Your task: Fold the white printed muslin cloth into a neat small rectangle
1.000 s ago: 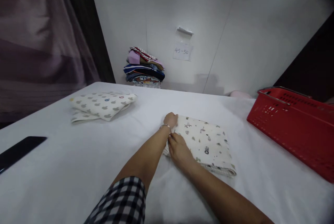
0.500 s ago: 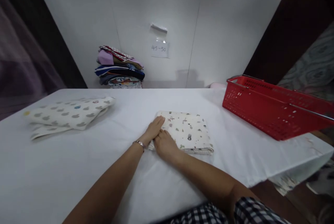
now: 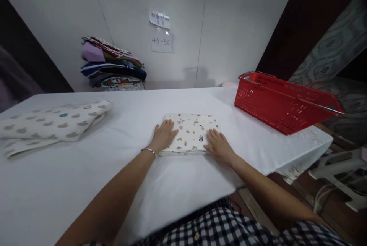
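A folded cream cloth with small prints lies on the white table in front of me. My left hand, with a bracelet at the wrist, rests flat on the cloth's left edge, fingers stretched out. My right hand lies flat on the cloth's right near corner, fingers spread. Neither hand grips anything.
A second folded cloth with grey apple prints lies at the table's left. A red plastic basket stands at the right end. A stack of folded clothes sits against the white wall, under paper labels. The table's right edge drops off near the basket.
My right hand has slid from beside the left hand across to the cloth's right side. The view has swung to the right, and the left hand stays on the left edge.
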Available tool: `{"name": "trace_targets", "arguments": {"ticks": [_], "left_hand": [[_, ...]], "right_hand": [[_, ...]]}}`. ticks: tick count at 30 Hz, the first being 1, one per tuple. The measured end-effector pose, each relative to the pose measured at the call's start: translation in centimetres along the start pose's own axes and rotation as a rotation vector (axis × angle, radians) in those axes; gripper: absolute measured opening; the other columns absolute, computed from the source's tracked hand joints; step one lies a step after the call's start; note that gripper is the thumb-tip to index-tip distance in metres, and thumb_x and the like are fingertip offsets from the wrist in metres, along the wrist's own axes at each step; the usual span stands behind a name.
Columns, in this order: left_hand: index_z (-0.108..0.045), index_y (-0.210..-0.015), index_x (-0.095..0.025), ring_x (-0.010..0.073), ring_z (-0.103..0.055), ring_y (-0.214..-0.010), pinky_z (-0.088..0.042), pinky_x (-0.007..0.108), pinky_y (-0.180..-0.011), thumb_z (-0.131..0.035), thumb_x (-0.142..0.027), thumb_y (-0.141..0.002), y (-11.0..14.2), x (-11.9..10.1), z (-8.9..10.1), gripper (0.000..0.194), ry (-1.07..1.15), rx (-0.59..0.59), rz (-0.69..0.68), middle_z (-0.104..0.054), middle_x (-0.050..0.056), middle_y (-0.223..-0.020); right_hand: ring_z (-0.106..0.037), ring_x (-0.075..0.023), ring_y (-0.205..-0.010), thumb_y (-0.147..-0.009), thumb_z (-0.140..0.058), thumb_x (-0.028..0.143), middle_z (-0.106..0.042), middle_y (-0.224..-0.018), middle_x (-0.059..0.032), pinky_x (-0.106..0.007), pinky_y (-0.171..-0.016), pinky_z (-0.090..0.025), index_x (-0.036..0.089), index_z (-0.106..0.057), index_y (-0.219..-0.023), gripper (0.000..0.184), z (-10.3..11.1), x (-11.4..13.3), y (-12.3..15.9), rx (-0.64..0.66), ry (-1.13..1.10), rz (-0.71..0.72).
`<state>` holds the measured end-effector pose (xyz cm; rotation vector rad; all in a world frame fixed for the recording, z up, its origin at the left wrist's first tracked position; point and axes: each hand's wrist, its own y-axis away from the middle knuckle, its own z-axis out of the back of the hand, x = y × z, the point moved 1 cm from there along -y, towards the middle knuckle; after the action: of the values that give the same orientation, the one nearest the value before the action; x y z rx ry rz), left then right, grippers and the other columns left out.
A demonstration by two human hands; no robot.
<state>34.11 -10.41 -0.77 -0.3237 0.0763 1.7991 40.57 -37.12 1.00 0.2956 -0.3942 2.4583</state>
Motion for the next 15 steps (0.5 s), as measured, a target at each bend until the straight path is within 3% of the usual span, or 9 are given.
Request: {"name": "trace_targets", "arguments": {"ticks": [4,8,9,11,13,15], "left_hand": [[-0.037,-0.137,-0.021,0.0234,-0.016,-0.14,-0.014,0.051,-0.111,-0.025,-0.045,-0.092,-0.1,-0.1,0.0,0.053,-0.032,-0.013,-0.009,-0.026,0.007,-0.151],[-0.037,-0.137,-0.021,0.0229,-0.017,-0.14,-0.014,0.051,-0.111,-0.026,-0.046,-0.092,-0.2,-0.2,0.3,0.052,-0.001,-0.018,0.014,-0.026,0.006,-0.151],[-0.039,-0.136,-0.021,0.0226,-0.018,-0.139,-0.014,0.05,-0.111,-0.027,-0.045,-0.092,-0.2,-0.3,0.6,0.052,0.015,-0.039,0.024,-0.027,0.006,-0.15],[-0.044,-0.133,-0.021,0.0219,-0.021,-0.138,-0.014,0.047,-0.112,-0.027,-0.045,-0.092,0.2,-0.4,1.2,0.05,0.049,-0.107,0.036,-0.033,0.005,-0.148],[-0.047,-0.13,-0.023,0.0209,-0.024,-0.137,-0.015,0.043,-0.112,-0.027,-0.046,-0.092,1.0,-0.6,1.7,0.048,0.077,-0.16,0.019,-0.039,0.004,-0.144],[-0.049,-0.128,-0.025,0.0204,-0.026,-0.137,-0.016,0.041,-0.113,-0.028,-0.047,-0.092,2.2,-0.6,2.0,0.047,0.085,-0.15,-0.033,-0.042,0.002,-0.143]], "right_hand": [[-0.022,-0.0232,-0.138,-0.091,-0.037,0.049,-0.033,-0.146,-0.0085,-0.049,-0.11,-0.019,0.022,-0.047,-0.134,0.051,-0.2,-2.9,0.9,0.126,-0.203,-0.043],[-0.046,-0.0216,-0.124,-0.088,-0.042,0.046,-0.054,-0.131,-0.0078,-0.041,-0.104,-0.034,0.02,-0.062,-0.116,0.042,1.7,-5.7,1.4,-0.127,-0.465,-0.255],[-0.053,-0.0214,-0.114,-0.087,-0.045,0.045,-0.061,-0.121,-0.0086,-0.038,-0.099,-0.04,0.019,-0.065,-0.108,0.039,2.2,-6.3,1.7,-0.174,-0.515,-0.325],[-0.064,-0.0185,-0.086,-0.083,-0.05,0.041,-0.069,-0.093,-0.0074,-0.032,-0.078,-0.05,0.016,-0.066,-0.093,0.031,2.7,-7.1,2.4,-0.15,-0.609,-0.456],[-0.059,-0.0136,-0.058,-0.083,-0.051,0.038,-0.064,-0.065,-0.0022,-0.025,-0.055,-0.048,0.016,-0.064,-0.081,0.026,2.8,-7.2,3.2,-0.043,-0.689,-0.565],[-0.05,-0.0103,-0.044,-0.083,-0.051,0.037,-0.055,-0.051,0.0019,-0.022,-0.044,-0.041,0.016,-0.06,-0.072,0.025,2.8,-6.7,3.8,0.052,-0.744,-0.637]]}}
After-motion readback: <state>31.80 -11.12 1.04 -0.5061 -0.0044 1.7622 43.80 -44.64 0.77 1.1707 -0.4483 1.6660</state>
